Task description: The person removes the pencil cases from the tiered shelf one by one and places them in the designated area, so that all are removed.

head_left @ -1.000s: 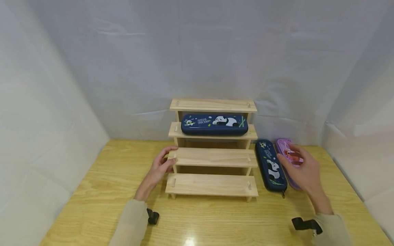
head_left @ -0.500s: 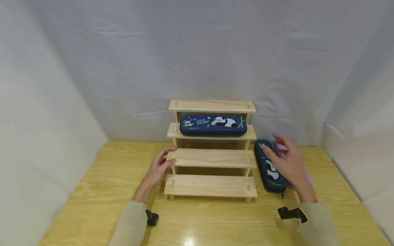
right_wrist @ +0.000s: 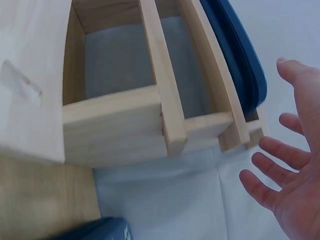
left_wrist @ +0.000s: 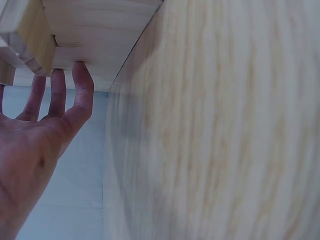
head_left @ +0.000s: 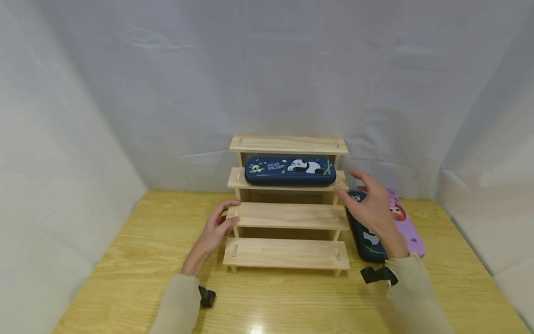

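Shifting leftward since one second ago, the right hand (head_left: 373, 208) has gone from over the purple case (head_left: 406, 227) to near the right end of the wooden rack (head_left: 288, 215); thumb and fingers spread, nothing held. Left hand (head_left: 213, 232) unchanged, pinching the rack's left edge. Shelved navy case (head_left: 289, 171) unmoved, second tier from top. Loose navy case (head_left: 370, 253) on table (head_left: 137, 260), middle hidden by the right hand, cut off in the right wrist view; purple case partly covered; right index fingertip blurred
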Tool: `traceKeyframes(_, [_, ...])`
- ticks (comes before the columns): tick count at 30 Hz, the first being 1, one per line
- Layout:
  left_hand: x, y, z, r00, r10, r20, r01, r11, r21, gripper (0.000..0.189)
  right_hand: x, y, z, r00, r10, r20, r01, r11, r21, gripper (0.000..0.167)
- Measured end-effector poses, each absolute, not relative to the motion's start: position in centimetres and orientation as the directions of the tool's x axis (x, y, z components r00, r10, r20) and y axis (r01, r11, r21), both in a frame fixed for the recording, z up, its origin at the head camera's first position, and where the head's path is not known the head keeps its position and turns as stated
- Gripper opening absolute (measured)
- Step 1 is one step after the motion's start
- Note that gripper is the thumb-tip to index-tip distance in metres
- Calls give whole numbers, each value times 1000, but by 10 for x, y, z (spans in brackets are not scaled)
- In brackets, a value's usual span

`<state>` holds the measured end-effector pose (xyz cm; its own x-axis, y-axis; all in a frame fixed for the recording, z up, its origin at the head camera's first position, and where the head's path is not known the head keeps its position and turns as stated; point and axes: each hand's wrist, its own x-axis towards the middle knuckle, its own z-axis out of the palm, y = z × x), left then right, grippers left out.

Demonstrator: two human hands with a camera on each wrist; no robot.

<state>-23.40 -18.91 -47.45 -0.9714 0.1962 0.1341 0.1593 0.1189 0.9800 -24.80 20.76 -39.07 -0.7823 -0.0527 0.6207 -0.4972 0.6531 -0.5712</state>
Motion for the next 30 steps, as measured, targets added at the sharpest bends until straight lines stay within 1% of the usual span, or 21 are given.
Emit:
traceKeyframes(8, [-234, -190, -475, -971, 196, 137, 161, 111, 981, 41, -263, 191, -383, -741, -120, 661, -581, 609, -540, 60])
traceKeyframes(11, [-234, -189, -475, -971, 195, 137, 161, 111, 981, 41, -269, 187, -381, -715, -145, 684, -613, 600, -514, 60])
traceKeyframes(15, [-234, -190, -475, -971, 196, 135, 158, 108, 982, 42, -273, 184, -380, -700, -169, 694, -634, 594, -495, 59])
traceKeyframes(17, [-234, -190, -475, -972, 195, 134, 157, 109, 982, 42, -275, 183, -379, -706, -174, 686, -630, 596, -498, 59])
traceKeyframes(23, [-233, -190, -475, -972, 192, 133, 158, 118, 980, 42, -277, 180, -376, -760, -168, 628, -580, 611, -539, 59])
traceKeyframes(30, [-234, -190, -476, -973, 190, 131, 157, 130, 979, 42, -285, 179, -376, -779, -180, 601, -557, 638, -531, 62])
